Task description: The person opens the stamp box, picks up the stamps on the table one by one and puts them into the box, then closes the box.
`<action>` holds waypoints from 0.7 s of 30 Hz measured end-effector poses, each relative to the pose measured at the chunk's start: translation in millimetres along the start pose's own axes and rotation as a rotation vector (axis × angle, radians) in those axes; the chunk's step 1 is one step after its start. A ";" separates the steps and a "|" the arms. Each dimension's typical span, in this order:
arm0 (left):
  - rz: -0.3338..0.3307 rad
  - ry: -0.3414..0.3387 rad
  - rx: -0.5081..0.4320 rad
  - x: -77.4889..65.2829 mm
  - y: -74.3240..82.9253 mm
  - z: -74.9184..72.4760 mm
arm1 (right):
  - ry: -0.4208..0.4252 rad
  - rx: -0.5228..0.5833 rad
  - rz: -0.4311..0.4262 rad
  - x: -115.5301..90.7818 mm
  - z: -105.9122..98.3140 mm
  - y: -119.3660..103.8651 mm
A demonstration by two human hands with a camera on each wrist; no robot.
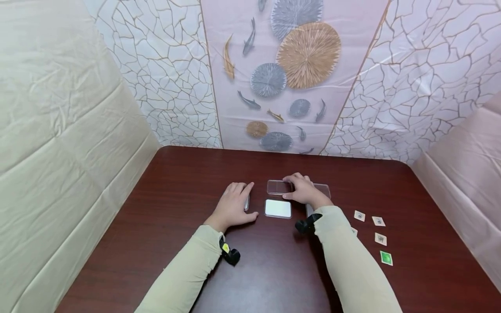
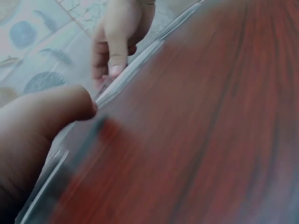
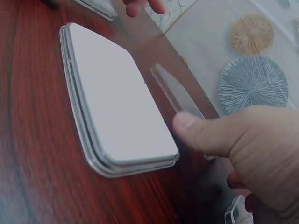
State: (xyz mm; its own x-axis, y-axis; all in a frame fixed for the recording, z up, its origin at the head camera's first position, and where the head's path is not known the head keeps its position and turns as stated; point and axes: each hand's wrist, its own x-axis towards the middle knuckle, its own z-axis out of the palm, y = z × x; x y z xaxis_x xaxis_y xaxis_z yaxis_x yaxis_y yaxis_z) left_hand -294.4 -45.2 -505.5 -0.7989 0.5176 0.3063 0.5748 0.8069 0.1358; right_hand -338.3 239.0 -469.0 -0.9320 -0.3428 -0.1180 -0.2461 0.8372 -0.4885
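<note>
A clear flat plastic lid [image 1: 275, 187] lies at the table's far middle. My right hand [image 1: 304, 191] pinches its right end, the thumb [image 3: 194, 130] at the near edge and the fingers at the far side. Just in front of it is a clear-edged flat case [image 3: 114, 98] with a white top. To the left, my left hand [image 1: 233, 204] rests over another flat clear case [image 1: 247, 203], fingers stretched forward and thumb spread out. The hand hides most of that case.
More clear plastic pieces [image 1: 323, 189] lie beside and under my right wrist. Several small stamp-like cards [image 1: 359, 215] are spread at the right, one of them a green card [image 1: 386, 258]. A patterned curtain [image 1: 270, 108] hangs behind the table [image 1: 188, 182].
</note>
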 end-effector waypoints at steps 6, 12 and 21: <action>0.024 0.000 -0.066 -7.9 -17.6 -6.0 | 0.021 -0.014 0.049 0.0 3.4 -1.4; 0.021 -0.021 -0.089 -10.6 -29.1 -9.1 | 0.089 0.006 0.056 -5.0 6.0 -3.6; 0.016 -0.021 -0.068 -8.7 -29.5 -10.1 | 0.254 0.047 0.008 -20.4 16.5 -21.0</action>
State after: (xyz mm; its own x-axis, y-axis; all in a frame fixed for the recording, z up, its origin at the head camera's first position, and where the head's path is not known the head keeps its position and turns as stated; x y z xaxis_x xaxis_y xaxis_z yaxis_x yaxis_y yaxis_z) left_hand -302.6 -76.4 -502.6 -0.7924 0.5369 0.2895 0.5980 0.7775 0.1949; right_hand -309.8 221.4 -470.7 -0.9722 -0.2134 0.0960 -0.2315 0.8167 -0.5286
